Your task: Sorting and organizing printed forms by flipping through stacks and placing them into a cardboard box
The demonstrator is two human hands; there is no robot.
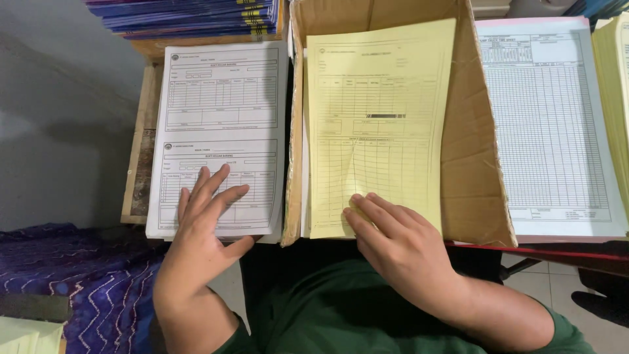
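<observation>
The person's left hand is lying flat, fingers spread, on the stack of white forms, pressing on the lower form rather than gripping it; the hand is open and holding nothing, apparently steadying the pile so the sheets are not sliding. The stack is sitting on a wooden board at the left of the desk, its near edge overhanging slightly.

The right hand is resting on the lower edge of the yellow form, fingertips pushing on the paper so that it is buckling along a soft crease up the middle. Whether the thumb is pinching the sheet from below is hard to say, since it is hidden under the palm. The yellow form is lying on top of a pile inside an open cardboard box, whose brown walls are keeping the sheets squared.

To the right, a white gridded sheet with a pink top border is topping another pile, and a further pale yellow pile is showing at the frame's edge. Behind the white forms, a stack of blue-covered booklets with yellow marks on the spines is lying flat. A purple patterned cloth is covering the lower left, and the person's green shirt is filling the foreground.
</observation>
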